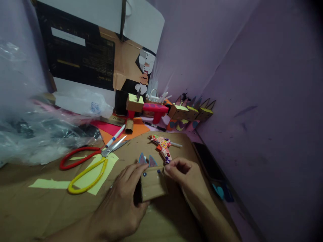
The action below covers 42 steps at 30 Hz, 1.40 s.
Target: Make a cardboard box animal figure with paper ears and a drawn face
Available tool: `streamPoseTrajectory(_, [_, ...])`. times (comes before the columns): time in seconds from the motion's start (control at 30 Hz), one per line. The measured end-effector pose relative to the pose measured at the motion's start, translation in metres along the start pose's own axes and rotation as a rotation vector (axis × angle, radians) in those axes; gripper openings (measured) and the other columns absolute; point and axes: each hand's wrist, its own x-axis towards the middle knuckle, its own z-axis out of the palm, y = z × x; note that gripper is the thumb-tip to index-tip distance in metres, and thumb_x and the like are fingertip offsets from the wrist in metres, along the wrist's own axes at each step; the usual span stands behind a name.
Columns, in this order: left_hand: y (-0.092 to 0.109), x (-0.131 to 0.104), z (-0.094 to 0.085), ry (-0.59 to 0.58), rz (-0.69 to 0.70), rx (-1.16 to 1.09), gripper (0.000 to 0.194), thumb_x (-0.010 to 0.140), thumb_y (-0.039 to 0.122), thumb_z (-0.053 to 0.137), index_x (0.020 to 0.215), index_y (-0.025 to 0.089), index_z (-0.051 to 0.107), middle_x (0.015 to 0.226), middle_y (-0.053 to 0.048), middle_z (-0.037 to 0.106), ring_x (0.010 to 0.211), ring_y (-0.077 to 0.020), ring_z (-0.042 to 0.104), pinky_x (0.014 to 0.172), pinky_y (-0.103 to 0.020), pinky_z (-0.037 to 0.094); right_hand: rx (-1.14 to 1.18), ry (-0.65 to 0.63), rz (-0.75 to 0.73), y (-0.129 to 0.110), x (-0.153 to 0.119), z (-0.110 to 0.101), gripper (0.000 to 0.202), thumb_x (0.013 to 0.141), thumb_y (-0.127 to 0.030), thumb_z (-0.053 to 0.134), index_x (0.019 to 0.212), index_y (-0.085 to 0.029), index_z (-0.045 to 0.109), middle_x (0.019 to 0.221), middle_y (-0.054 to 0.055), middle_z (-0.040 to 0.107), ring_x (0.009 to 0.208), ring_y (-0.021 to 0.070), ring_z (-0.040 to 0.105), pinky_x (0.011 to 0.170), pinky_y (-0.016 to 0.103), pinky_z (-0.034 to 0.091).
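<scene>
A small cardboard box head [153, 185] with two dark eyes and two pointed blue-edged ears [152, 161] is tilted in front of me. My left hand [123, 195] grips it from the left side, thumb below and fingers along the top edge. At its upper right corner, my right hand [185, 173] has thumb and forefinger pinched together; whatever is between the fingertips is too small or hidden to tell. Just beyond my right fingers lies a glue gun [163, 146] covered in a colourful pattern, a glue stick poking out of its back.
Scissors [104, 153] with red and yellow handles lie on yellow paper strips [52, 184] at left. Similar cardboard heads [178, 111] stand at the back right. A dark phone-like slab [208, 161] lies by the wall. Plastic bags [50, 127] crowd the left, before a printed carton [80, 50].
</scene>
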Motion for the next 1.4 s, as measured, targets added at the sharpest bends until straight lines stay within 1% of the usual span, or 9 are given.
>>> streamPoseTrajectory(0.17, [-0.004,0.0,0.0,-0.006,-0.038,0.016,0.069,0.072,0.013,0.059,0.134,0.024,0.03,0.135,-0.012,0.046,0.126,-0.0293,0.044,0.103,-0.049,0.042,-0.297,0.2,-0.071,0.009,0.032,-0.021,0.03,0.071,-0.043,0.06,0.079,-0.016,0.07,0.071,0.005,0.067,0.061,0.0182,0.056,0.057,0.028,0.039])
streamPoseTrajectory(0.27, [-0.005,-0.001,0.001,0.027,-0.039,0.043,0.069,0.073,0.014,0.059,0.135,0.025,0.028,0.135,-0.011,0.046,0.126,-0.0296,0.044,0.103,-0.051,0.041,-0.475,0.198,-0.05,0.012,0.052,-0.023,0.033,0.072,-0.048,0.059,0.07,-0.018,0.071,0.069,0.008,0.068,0.067,0.0233,0.059,0.059,0.03,0.036])
streamPoseTrajectory(0.4, [-0.009,0.0,0.0,0.067,-0.048,0.075,0.069,0.074,0.014,0.059,0.134,0.023,0.028,0.133,-0.012,0.047,0.124,-0.0298,0.043,0.103,-0.052,0.04,-0.576,0.186,0.002,0.006,0.067,-0.007,0.031,0.058,-0.053,0.072,0.053,-0.022,0.068,0.053,0.007,0.062,0.064,0.0258,0.059,0.054,0.031,0.027])
streamPoseTrajectory(0.53, [-0.013,0.001,-0.001,0.084,-0.053,0.077,0.069,0.073,0.013,0.061,0.133,0.023,0.029,0.131,-0.012,0.046,0.123,-0.0294,0.042,0.103,-0.052,0.039,-0.533,0.166,0.068,0.002,0.072,0.007,0.03,0.054,-0.042,0.074,0.04,-0.021,0.058,0.037,0.002,0.047,0.052,0.0217,0.054,0.048,0.029,0.023])
streamPoseTrajectory(0.67, [-0.013,0.0,0.0,0.087,-0.058,0.076,0.071,0.071,0.012,0.061,0.134,0.023,0.028,0.131,-0.012,0.046,0.123,-0.0296,0.042,0.103,-0.052,0.039,-0.3,0.13,0.14,0.003,0.074,0.007,0.027,0.061,-0.038,0.067,0.045,-0.019,0.056,0.039,0.0,0.048,0.041,0.0148,0.047,0.041,0.025,0.029])
streamPoseTrajectory(0.83, [-0.013,-0.001,0.001,0.104,-0.06,0.093,0.07,0.071,0.014,0.062,0.134,0.023,0.03,0.132,-0.012,0.048,0.123,-0.0307,0.044,0.102,-0.053,0.041,0.076,0.103,0.121,-0.004,0.056,-0.007,0.027,0.065,-0.043,0.061,0.073,-0.018,0.055,0.063,-0.001,0.056,0.046,0.0096,0.048,0.041,0.022,0.041])
streamPoseTrajectory(1.0, [-0.013,-0.001,0.0,0.12,-0.016,0.119,0.07,0.072,0.015,0.061,0.135,0.023,0.03,0.132,-0.013,0.05,0.123,-0.0326,0.046,0.101,-0.053,0.041,0.363,-0.049,0.087,0.001,0.013,-0.023,0.032,0.063,-0.043,0.073,0.072,-0.019,0.053,0.053,-0.007,0.04,0.041,0.0069,0.035,0.037,0.019,0.037])
streamPoseTrajectory(1.27, [-0.013,0.001,-0.005,0.086,-0.045,0.111,0.07,0.079,0.019,0.056,0.139,0.024,0.021,0.137,-0.013,0.045,0.125,-0.0296,0.044,0.103,-0.051,0.04,0.067,0.0,0.091,0.017,-0.012,-0.032,0.033,0.068,-0.045,0.073,0.082,-0.016,0.067,0.062,0.0,0.056,0.054,0.0135,0.048,0.046,0.023,0.04])
streamPoseTrajectory(1.4, [-0.013,0.001,-0.005,0.076,-0.044,0.096,0.073,0.075,0.016,0.058,0.138,0.024,0.021,0.135,-0.013,0.046,0.124,-0.0297,0.045,0.103,-0.05,0.04,-0.157,0.107,-0.059,0.018,-0.005,-0.038,0.028,0.066,-0.039,0.074,0.084,-0.018,0.07,0.071,0.004,0.065,0.066,0.0205,0.056,0.059,0.029,0.045])
